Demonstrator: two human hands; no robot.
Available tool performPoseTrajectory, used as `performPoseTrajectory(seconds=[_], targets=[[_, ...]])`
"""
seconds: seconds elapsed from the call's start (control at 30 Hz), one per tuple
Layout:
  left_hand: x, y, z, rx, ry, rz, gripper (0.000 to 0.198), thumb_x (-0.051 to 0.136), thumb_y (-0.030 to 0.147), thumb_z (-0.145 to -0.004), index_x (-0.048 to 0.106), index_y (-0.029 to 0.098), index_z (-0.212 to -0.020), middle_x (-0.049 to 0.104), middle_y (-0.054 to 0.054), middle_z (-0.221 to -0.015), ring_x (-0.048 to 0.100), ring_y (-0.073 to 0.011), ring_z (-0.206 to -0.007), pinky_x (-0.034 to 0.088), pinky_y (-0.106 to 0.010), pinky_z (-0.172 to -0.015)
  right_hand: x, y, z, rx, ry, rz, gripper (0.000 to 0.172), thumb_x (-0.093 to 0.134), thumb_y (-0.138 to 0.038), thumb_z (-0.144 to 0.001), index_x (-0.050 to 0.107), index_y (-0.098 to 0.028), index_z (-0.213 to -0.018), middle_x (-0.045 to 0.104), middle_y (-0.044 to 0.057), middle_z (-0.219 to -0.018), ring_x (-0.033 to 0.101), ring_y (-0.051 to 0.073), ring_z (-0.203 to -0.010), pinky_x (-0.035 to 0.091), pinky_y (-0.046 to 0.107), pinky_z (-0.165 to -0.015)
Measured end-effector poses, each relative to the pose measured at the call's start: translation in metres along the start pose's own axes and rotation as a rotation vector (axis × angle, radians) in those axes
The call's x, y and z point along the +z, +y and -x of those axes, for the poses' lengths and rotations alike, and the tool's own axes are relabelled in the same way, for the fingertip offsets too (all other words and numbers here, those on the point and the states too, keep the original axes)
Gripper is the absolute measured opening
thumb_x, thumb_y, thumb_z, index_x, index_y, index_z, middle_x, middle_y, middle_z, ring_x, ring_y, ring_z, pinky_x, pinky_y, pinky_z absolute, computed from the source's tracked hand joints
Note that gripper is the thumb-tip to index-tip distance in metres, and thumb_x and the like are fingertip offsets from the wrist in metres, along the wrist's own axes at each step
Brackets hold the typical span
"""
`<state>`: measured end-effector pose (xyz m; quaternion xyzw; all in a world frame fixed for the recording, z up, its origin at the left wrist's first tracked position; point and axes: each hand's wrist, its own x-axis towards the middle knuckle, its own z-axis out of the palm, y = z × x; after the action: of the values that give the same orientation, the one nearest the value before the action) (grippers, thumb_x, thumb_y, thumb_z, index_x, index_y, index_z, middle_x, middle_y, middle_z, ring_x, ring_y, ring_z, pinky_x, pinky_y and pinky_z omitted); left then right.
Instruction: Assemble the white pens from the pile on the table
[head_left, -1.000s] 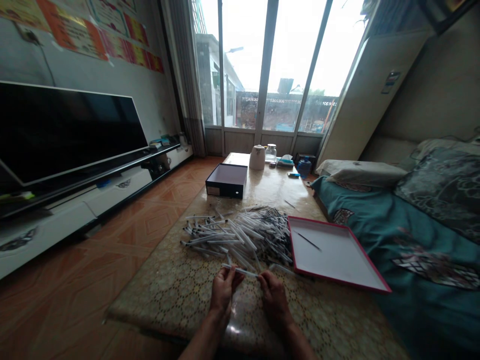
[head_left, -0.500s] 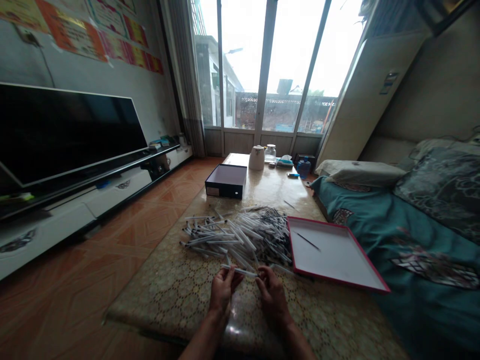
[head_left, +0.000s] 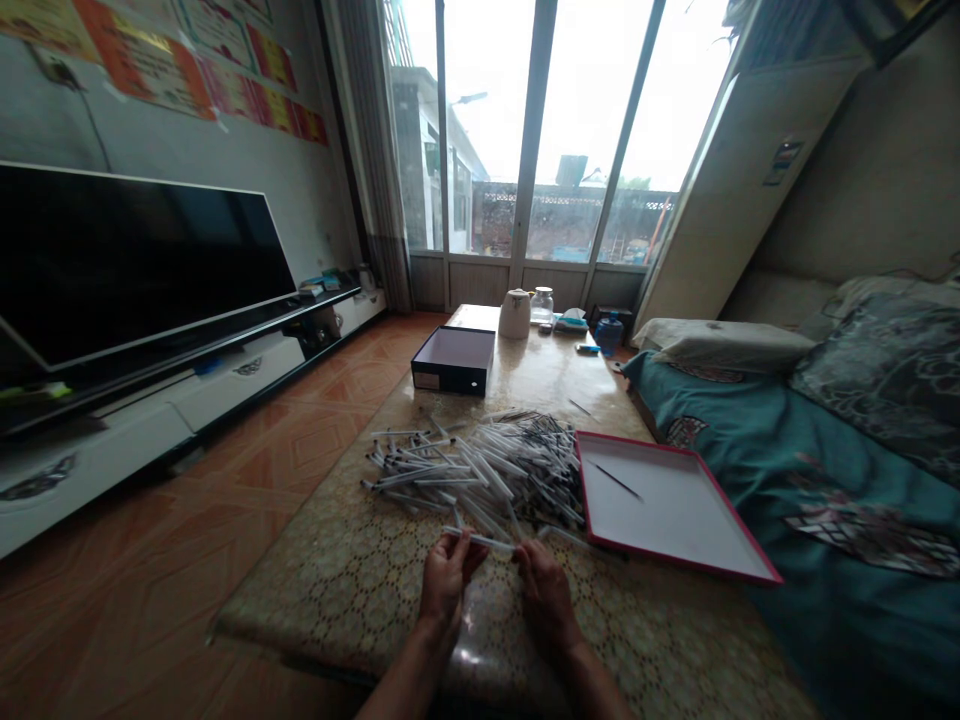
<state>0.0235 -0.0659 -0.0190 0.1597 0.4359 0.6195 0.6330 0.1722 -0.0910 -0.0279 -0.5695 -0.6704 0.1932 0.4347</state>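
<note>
My left hand [head_left: 444,582] and my right hand [head_left: 541,590] both pinch one clear pen barrel [head_left: 484,541], held level just above the low table [head_left: 352,580] near its front edge. The left fingers close on the barrel's left end, the right fingers on its right end. Directly beyond my hands lies a big heap of pen barrels and refills [head_left: 480,470]. To the right of the heap sits a shallow white tray with a red rim [head_left: 675,515], with one thin dark refill [head_left: 615,482] lying in it.
A dark open box [head_left: 454,361] stands farther back on the table, with a white kettle [head_left: 514,314], a jar and a blue bottle beyond it. A teal-covered bed [head_left: 810,500] runs along the right. A television [head_left: 127,260] on a low white stand lines the left wall.
My hands stay on the pen barrel; the right hand has shifted slightly along its right end. Nothing else on the table has moved.
</note>
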Motion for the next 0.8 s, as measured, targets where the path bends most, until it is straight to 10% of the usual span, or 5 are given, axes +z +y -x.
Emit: performPoseTrajectory(seconds=[0.17,0.8], targets=[[0.0005,0.0005,0.0005,0.011,0.006,-0.003,0.009,0.068,0.014,-0.069,0.059,0.011,-0.070,0.066,-0.003,-0.064,0.065,-0.0123,-0.059,0.056,-0.024,-0.061,0.0005,0.0021,-0.0012,0.006,0.023,-0.046,0.030,0.041,-0.040,-0.087,0.059,-0.019,-0.098,0.064,0.004,-0.079,0.060,0.016,-0.070,0.045,0.024,-0.064],[0.0040,0.0025,0.0022,-0.005,0.059,0.006,0.007,0.064,0.009,-0.072,0.058,0.011,-0.070,0.065,-0.003,-0.063,0.065,-0.0126,-0.058,0.055,-0.024,-0.062,-0.0019,-0.0002,-0.0006,0.076,0.038,-0.175,0.022,0.045,-0.034,-0.084,0.060,-0.019,-0.083,0.062,0.002,-0.069,0.057,0.015,-0.062,0.043,0.023,-0.059]])
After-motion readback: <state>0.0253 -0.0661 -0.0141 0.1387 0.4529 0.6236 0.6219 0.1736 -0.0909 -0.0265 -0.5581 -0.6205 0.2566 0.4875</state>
